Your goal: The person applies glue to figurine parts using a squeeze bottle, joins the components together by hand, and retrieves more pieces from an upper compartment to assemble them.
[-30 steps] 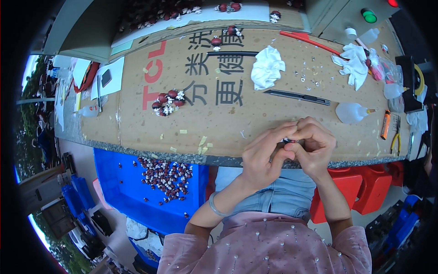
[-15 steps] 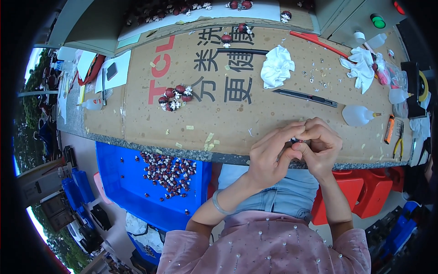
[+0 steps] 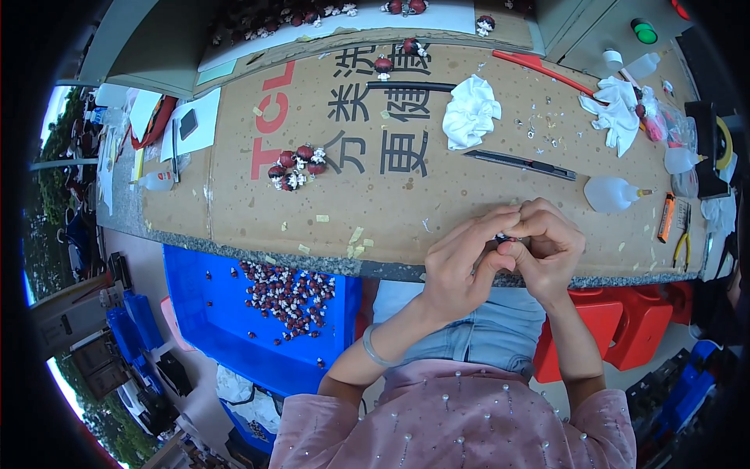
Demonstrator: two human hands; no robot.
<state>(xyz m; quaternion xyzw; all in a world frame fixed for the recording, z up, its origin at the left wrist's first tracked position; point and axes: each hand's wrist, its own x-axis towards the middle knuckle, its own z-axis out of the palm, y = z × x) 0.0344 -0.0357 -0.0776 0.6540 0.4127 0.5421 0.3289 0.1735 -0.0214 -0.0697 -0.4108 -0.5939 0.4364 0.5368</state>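
Above the table's front edge, my left hand (image 3: 461, 264) and my right hand (image 3: 549, 248) meet with fingertips pinched together. Between them is a small dark figurine (image 3: 504, 238), mostly covered by the fingers. It looks like the red-and-white figurines (image 3: 298, 166) clustered on the cardboard to the left, though its details are too small to make out. Beyond my hands lie a utility knife (image 3: 522, 164) and a crumpled white cloth (image 3: 470, 113). A clear squeeze bottle (image 3: 612, 194) rests on its side just right of my right hand.
A blue bin (image 3: 234, 344) with many figurines stands below the table at left. More figurines (image 3: 406, 7) sit on the shelf at the back. Pliers (image 3: 683, 244), an orange-labelled tube (image 3: 666, 217), a tape dispenser (image 3: 707, 148) and a second cloth (image 3: 617, 113) lie at right.
My hands keep the same pinched hold, with only a slight shift of the fingers around the figurine. The view has tilted very slightly; objects on the table have not moved.
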